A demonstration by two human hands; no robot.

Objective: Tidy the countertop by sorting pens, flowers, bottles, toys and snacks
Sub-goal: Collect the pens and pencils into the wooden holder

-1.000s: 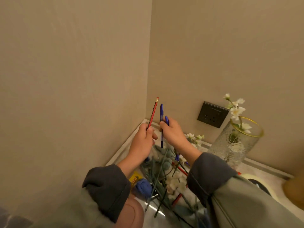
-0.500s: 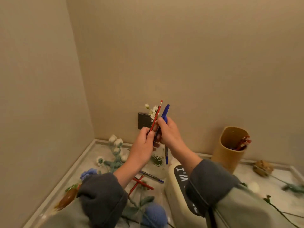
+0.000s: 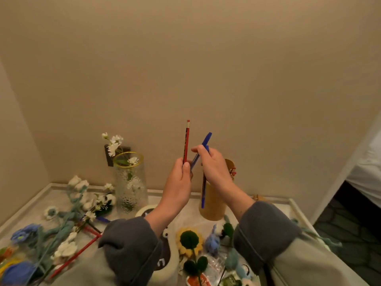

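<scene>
My left hand (image 3: 178, 179) is raised in front of the wall and grips a red pencil (image 3: 186, 141) upright, eraser end up. Just to its right, my right hand (image 3: 215, 169) holds blue pens: one (image 3: 204, 144) slants up to the right, and a darker one (image 3: 203, 191) hangs straight down from the palm. The lower pen's tip hangs in front of a tan cylindrical pen holder (image 3: 213, 212), which holds a red item at its rim and is partly hidden by my right hand.
A glass vase (image 3: 130, 188) with a gold rim and white flowers stands left of my hands. Crocheted flowers (image 3: 68, 219), a sunflower (image 3: 188, 240), red pencils (image 3: 79, 252), a white and black object (image 3: 165, 263) and snack packets (image 3: 196, 279) litter the countertop. A wall socket (image 3: 109, 155) sits behind the vase.
The view has swung right from the corner to the vase and pen holder. Both hands have carried the pencil and pens rightward, and the red pencil and blue pens have drawn apart.
</scene>
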